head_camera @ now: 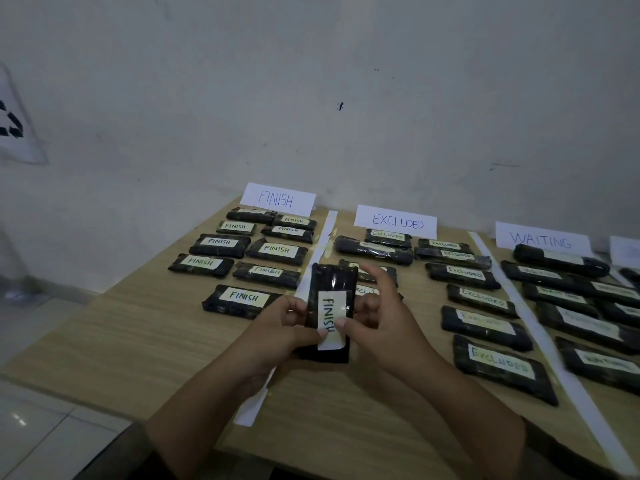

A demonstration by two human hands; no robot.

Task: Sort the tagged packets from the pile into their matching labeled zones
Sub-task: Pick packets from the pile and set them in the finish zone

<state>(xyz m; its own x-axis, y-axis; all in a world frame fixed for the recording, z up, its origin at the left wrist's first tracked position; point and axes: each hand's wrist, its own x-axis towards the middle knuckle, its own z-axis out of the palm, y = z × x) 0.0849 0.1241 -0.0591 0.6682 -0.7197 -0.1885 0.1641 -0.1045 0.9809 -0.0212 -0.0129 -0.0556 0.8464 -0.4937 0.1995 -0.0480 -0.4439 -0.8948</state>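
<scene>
At ten o'clock on the counter, your FINISH zone holds about ten packets below its FINISH sign, each tag matching as far as the writing can be read. Your left hand grips the left edge of the FINISH packet, which you hold on end at twelve o'clock above the white dividing strip; your right hand pinches its right edge, thumb on the tag. Judging by that tag, it belongs at ten o'clock with the others. At one o'clock, the EXCLUDED sign heads two columns of matching packets. At three o'clock, the WAITING sign stands over more, their tags blurred. No unsorted pile shows here, so the sorting looks well advanced; how much remains you cannot tell.
</scene>
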